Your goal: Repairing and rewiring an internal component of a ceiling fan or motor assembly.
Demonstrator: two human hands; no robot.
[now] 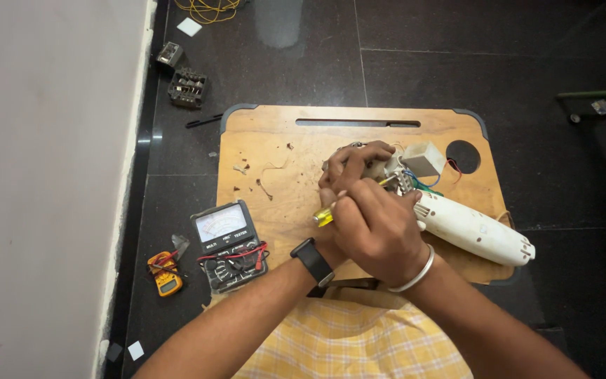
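My right hand is closed around a screwdriver; only its yellow handle end shows past my knuckles, and the fingers are pressed together around it. My left hand lies just behind, with the fingers curled on the open end of a white device. I cannot tell exactly which part they pinch, because my right hand covers it. The device lies on a wooden board, with its long body pointing to my right. Near its open end sits a small grey block with coloured wires. On the dark floor left of the board lie a black meter and a small yellow meter.
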